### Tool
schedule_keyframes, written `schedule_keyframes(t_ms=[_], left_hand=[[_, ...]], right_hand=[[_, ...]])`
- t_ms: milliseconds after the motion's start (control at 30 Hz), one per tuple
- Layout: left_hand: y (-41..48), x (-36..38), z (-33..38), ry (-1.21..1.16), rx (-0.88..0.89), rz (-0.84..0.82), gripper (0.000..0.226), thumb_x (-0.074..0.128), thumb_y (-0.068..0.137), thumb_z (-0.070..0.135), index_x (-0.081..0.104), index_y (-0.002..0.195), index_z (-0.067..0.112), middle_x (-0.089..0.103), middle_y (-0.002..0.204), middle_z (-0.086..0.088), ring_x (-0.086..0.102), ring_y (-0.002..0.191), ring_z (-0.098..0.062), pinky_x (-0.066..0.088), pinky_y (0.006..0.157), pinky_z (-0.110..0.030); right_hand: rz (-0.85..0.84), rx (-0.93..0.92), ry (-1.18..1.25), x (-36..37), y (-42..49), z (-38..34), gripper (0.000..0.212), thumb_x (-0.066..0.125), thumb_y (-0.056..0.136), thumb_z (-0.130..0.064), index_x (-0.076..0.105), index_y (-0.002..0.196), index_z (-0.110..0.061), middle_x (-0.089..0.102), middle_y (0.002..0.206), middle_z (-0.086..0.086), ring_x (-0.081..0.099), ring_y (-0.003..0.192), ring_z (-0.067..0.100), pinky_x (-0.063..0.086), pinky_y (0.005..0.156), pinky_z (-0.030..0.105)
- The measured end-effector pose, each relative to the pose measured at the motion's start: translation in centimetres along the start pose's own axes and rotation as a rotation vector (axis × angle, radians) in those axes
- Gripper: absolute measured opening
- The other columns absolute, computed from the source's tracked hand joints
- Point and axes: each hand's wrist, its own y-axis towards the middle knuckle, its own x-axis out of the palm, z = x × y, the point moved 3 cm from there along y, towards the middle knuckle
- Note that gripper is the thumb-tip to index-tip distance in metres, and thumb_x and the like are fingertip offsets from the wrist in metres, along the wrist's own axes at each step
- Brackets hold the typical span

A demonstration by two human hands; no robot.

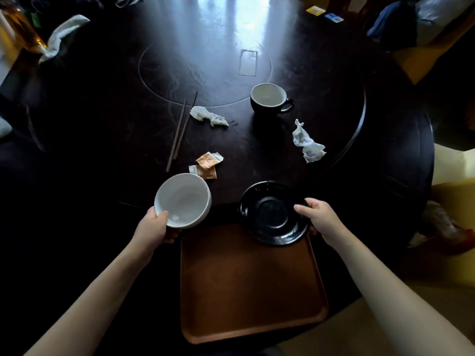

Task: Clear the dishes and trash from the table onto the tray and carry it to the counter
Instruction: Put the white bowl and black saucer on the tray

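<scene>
A brown tray [246, 291] lies at the near edge of the dark round table [102, 124]. My left hand [154, 227] grips a white bowl [183, 199] by its near rim, just left of the tray's far corner. My right hand [321, 218] holds a black saucer [272, 214] over the tray's far right corner. Farther out stand a dark cup with a white inside [270, 97], a pair of chopsticks [181, 129], two crumpled napkins [208, 116] [307, 142] and orange torn packets [207, 164].
A white cloth [64, 34] and an amber bottle [23, 27] sit at the table's far left. Small yellow and blue packets [323, 13] lie at the far right edge. Yellow seats [452, 201] stand to the right of the table.
</scene>
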Motion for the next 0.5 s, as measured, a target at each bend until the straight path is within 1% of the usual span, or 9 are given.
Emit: schedule_keyframes(t_ms=[33, 67, 133, 167, 233, 300, 333, 400, 500], left_hand=[[-0.7, 0.2, -0.7, 0.009, -0.009, -0.004, 0.03, 0.033, 0.094, 0.012, 0.048, 0.118, 0.001, 0.056, 0.073, -0.011, 0.051, 0.053, -0.02, 0.041, 0.045, -0.026], [-1.4, 0.5, -1.4, 0.017, -0.017, -0.008, 0.03, 0.033, 0.095, 0.013, 0.048, 0.119, 0.001, 0.055, 0.076, -0.011, 0.051, 0.054, -0.02, 0.041, 0.046, -0.027], [-2.7, 1.0, -2.7, 0.046, -0.032, -0.011, 0.031, 0.035, 0.095, 0.015, 0.047, 0.12, 0.002, 0.056, 0.084, -0.013, 0.051, 0.058, -0.02, 0.041, 0.046, -0.029], [-3.3, 1.2, -3.2, 0.061, -0.041, -0.009, 0.031, 0.036, 0.095, 0.015, 0.047, 0.121, 0.003, 0.056, 0.091, -0.014, 0.052, 0.062, -0.02, 0.042, 0.046, -0.029], [-4.5, 1.7, -4.1, 0.078, -0.058, -0.005, 0.031, 0.037, 0.095, 0.016, 0.047, 0.123, 0.005, 0.056, 0.099, -0.016, 0.053, 0.067, -0.02, 0.043, 0.046, -0.028], [-5.7, 2.2, -4.7, 0.084, -0.072, -0.001, 0.032, 0.037, 0.095, 0.016, 0.046, 0.124, 0.006, 0.056, 0.102, -0.015, 0.054, 0.07, -0.02, 0.045, 0.049, -0.03], [-6.1, 2.4, -4.9, 0.086, -0.078, 0.004, 0.032, 0.037, 0.095, 0.015, 0.046, 0.125, 0.007, 0.056, 0.103, -0.014, 0.055, 0.071, -0.02, 0.047, 0.052, -0.031], [-6.9, 2.8, -5.4, 0.101, -0.088, 0.009, 0.034, 0.037, 0.096, 0.015, 0.045, 0.127, 0.008, 0.055, 0.106, -0.013, 0.055, 0.073, -0.019, 0.048, 0.054, -0.031], [-7.7, 3.4, -5.9, 0.124, -0.1, 0.002, 0.036, 0.036, 0.096, 0.017, 0.042, 0.131, 0.009, 0.055, 0.109, -0.013, 0.054, 0.078, -0.021, 0.046, 0.053, -0.03]], right_hand=[[-0.006, 0.019, 0.007, 0.1, -0.9, 0.7, 0.015, 0.056, 0.089, -0.01, 0.047, 0.1, -0.01, 0.052, 0.067, 0.0, 0.051, 0.034, -0.005, 0.031, 0.031, 0.007], [-0.011, 0.035, 0.016, 0.2, -1.7, 1.4, 0.011, 0.055, 0.089, -0.008, 0.049, 0.099, -0.008, 0.051, 0.066, 0.001, 0.05, 0.032, -0.005, 0.031, 0.031, 0.007], [-0.023, 0.059, 0.014, 0.6, -3.2, 2.6, 0.002, 0.052, 0.089, -0.002, 0.054, 0.089, -0.001, 0.048, 0.061, 0.004, 0.046, 0.029, -0.002, 0.03, 0.03, 0.008], [-0.019, 0.071, 0.007, 0.7, -3.9, 3.2, 0.004, 0.052, 0.089, -0.001, 0.055, 0.086, 0.0, 0.048, 0.06, 0.006, 0.046, 0.03, -0.001, 0.031, 0.031, 0.008], [-0.017, 0.091, 0.001, 0.9, -4.7, 4.6, 0.008, 0.054, 0.088, -0.004, 0.058, 0.088, 0.003, 0.052, 0.063, 0.008, 0.052, 0.041, 0.003, 0.036, 0.035, 0.01], [-0.024, 0.1, -0.015, 1.0, -5.2, 5.4, 0.013, 0.056, 0.087, -0.008, 0.061, 0.088, 0.003, 0.058, 0.067, 0.007, 0.057, 0.053, 0.011, 0.041, 0.042, 0.012], [-0.021, 0.1, -0.027, 1.0, -5.4, 5.7, 0.012, 0.056, 0.087, -0.01, 0.063, 0.086, 0.0, 0.061, 0.067, 0.004, 0.059, 0.058, 0.014, 0.045, 0.046, 0.014], [-0.012, 0.087, -0.049, 1.0, -5.5, 6.0, 0.011, 0.056, 0.087, -0.013, 0.065, 0.081, -0.01, 0.065, 0.068, 0.002, 0.064, 0.065, 0.018, 0.051, 0.058, 0.025], [0.017, 0.085, -0.11, 1.1, -5.5, 6.0, 0.01, 0.057, 0.087, -0.017, 0.066, 0.082, -0.014, 0.069, 0.075, 0.005, 0.068, 0.074, 0.024, 0.055, 0.07, 0.038]])
